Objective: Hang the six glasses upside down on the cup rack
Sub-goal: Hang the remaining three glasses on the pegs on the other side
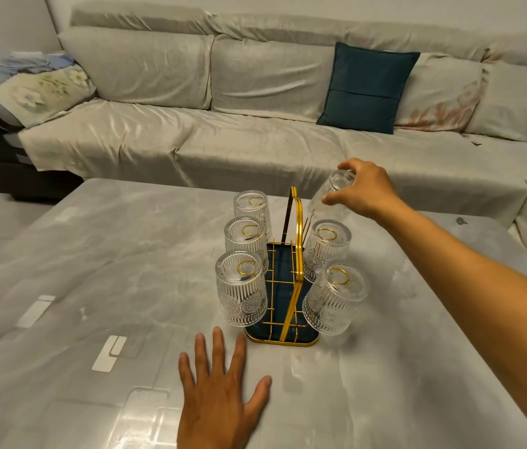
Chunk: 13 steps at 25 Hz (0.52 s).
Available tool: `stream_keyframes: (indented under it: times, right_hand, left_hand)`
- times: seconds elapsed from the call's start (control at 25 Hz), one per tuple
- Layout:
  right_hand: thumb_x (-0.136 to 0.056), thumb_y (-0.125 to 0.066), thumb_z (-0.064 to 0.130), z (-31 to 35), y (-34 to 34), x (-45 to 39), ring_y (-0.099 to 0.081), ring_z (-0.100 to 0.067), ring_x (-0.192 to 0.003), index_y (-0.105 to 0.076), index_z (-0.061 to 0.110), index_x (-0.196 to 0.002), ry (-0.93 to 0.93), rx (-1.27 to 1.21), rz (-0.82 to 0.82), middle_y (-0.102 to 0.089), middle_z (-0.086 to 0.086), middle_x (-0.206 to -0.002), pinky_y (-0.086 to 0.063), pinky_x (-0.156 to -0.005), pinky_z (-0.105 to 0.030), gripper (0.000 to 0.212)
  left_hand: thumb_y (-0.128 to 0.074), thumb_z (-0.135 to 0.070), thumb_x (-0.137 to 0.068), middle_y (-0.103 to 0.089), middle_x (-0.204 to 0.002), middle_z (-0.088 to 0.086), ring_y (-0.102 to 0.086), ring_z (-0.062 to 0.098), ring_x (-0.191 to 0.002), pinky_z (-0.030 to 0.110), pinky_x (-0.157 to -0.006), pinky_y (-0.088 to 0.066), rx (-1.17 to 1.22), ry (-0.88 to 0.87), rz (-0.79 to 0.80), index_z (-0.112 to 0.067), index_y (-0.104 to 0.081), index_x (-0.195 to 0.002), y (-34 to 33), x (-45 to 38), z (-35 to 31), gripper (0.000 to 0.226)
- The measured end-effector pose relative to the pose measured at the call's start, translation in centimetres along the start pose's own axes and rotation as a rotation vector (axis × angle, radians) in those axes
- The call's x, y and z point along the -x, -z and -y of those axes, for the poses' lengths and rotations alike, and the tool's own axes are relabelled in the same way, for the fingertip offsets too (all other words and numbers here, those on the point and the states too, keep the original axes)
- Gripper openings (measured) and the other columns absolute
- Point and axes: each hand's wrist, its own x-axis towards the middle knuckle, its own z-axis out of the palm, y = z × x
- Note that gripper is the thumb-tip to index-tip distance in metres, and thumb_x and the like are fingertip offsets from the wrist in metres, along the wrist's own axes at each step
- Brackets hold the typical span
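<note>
A gold wire cup rack (291,306) with a dark blue base stands in the middle of the grey marble table (100,260). Three ribbed clear glasses hang upside down on its left side, the nearest glass (242,288) closest to me. Two more glasses (333,296) hang upside down on the right. My right hand (364,189) grips the base of a sixth glass (328,197), held upside down and tilted over the rack's far right corner. My left hand (220,393) lies flat on the table, fingers spread, just in front of the rack.
A long grey covered sofa (255,124) runs behind the table, with a dark teal cushion (369,87) on it. Folded cloths lie on the sofa's left arm (29,89). A small dark object (460,220) sits near the table's far right edge.
</note>
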Motion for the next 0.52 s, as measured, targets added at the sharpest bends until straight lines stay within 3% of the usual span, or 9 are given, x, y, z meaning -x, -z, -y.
stream_keyframes:
  times: [0.04, 0.12, 0.16, 0.2, 0.28, 0.36, 0.52]
  right_hand:
    - [-0.059, -0.088, 0.031, -0.1, -0.4, 0.0, -0.057, -0.027, -0.102, -0.053, 0.016, -0.124, -0.009, -0.006, 0.006, -0.059, -0.011, -0.123, -0.052, -0.084, -0.043, 0.075]
    - [-0.059, -0.087, 0.029, -0.1, -1.1, 0.0, -0.056, -0.028, -0.103, -0.052, 0.016, -0.122, -0.019, -0.013, 0.015, -0.058, -0.011, -0.123, -0.052, -0.086, -0.045, 0.074]
    - [-0.059, -0.087, 0.028, -0.2, -1.4, -0.1, -0.056, -0.028, -0.102, -0.052, 0.016, -0.122, -0.017, -0.010, 0.019, -0.059, -0.011, -0.122, -0.052, -0.085, -0.045, 0.073]
    - [-0.059, -0.087, 0.028, -0.1, -1.8, -0.2, -0.057, -0.028, -0.102, -0.052, 0.015, -0.121, -0.013, 0.001, 0.026, -0.059, -0.011, -0.121, -0.052, -0.085, -0.045, 0.072]
    - [-0.059, -0.087, 0.027, 0.0, -2.5, -0.3, -0.056, -0.030, -0.103, -0.054, 0.015, -0.120, 0.000, 0.028, 0.041, -0.060, -0.012, -0.119, -0.052, -0.085, -0.046, 0.071]
    - [-0.060, -0.086, 0.025, 0.0, -3.2, -0.4, -0.058, -0.031, -0.101, -0.056, 0.014, -0.118, 0.015, 0.055, 0.056, -0.062, -0.013, -0.118, -0.052, -0.082, -0.043, 0.067]
    - [-0.061, -0.086, 0.025, -0.5, -4.5, -0.6, -0.059, -0.031, -0.099, -0.057, 0.015, -0.118, -0.002, 0.085, 0.095, -0.063, -0.012, -0.117, -0.054, -0.080, -0.044, 0.065]
  left_hand:
    - [0.002, -0.084, -0.073, -0.014, -0.157, 0.015, -0.012, 0.044, -0.142, 0.050, -0.113, 0.011, -0.017, -0.002, -0.004, -0.035, -0.019, -0.148, -0.1, -0.1, 0.0, 0.092]
    - [0.017, -0.087, -0.060, 0.023, -0.153, 0.006, 0.021, 0.035, -0.141, 0.053, -0.110, 0.023, -0.046, -0.012, -0.092, -0.042, 0.019, -0.141, -1.1, -0.2, 0.5, 0.093]
    - [0.019, -0.087, -0.057, 0.028, -0.151, 0.004, 0.026, 0.034, -0.140, 0.053, -0.108, 0.025, -0.056, -0.008, -0.098, -0.042, 0.025, -0.137, -1.2, -0.3, 0.7, 0.092]
    - [0.016, -0.087, -0.060, 0.022, -0.154, 0.006, 0.020, 0.036, -0.142, 0.052, -0.109, 0.023, -0.077, -0.010, -0.117, -0.041, 0.019, -0.141, -1.4, -0.3, 0.7, 0.093]
    - [-0.003, -0.083, -0.075, -0.021, -0.155, 0.017, -0.019, 0.045, -0.140, 0.049, -0.111, 0.009, -0.056, 0.033, -0.022, -0.033, -0.025, -0.147, -0.7, -0.1, 0.3, 0.090]
    - [-0.017, -0.077, -0.082, -0.050, -0.140, 0.020, -0.045, 0.047, -0.126, 0.045, -0.108, -0.002, -0.021, 0.001, -0.021, -0.023, -0.055, -0.133, -0.2, 0.0, 0.1, 0.084]
    - [-0.023, -0.076, -0.081, -0.053, -0.137, 0.019, -0.044, 0.046, -0.128, 0.047, -0.108, -0.003, -0.025, -0.016, -0.059, -0.025, -0.052, -0.134, -0.4, -0.1, 0.3, 0.079]
